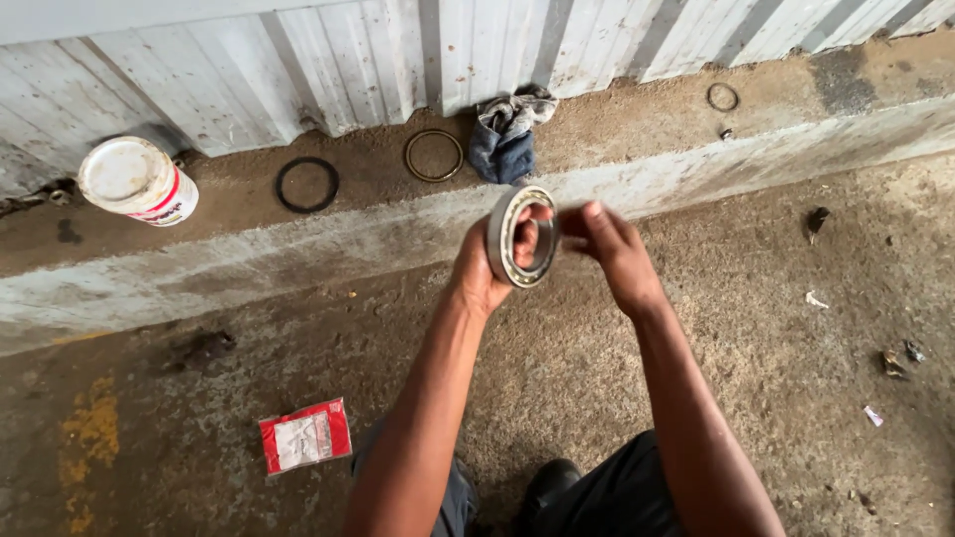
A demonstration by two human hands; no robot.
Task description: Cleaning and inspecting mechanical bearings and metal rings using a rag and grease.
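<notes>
Concrete floor and ledge fill the frame; at centre the left hand grips a steel bearing upright, the right hand pinching at its rim, rag behind

Bare concrete floor lies open beneath raised hands; on the ledge against the wall, a rag, two rings and a tub crowd the left.

Left hand fingers hidden behind bearing ring, dark shoe cut by bottom edge
</notes>
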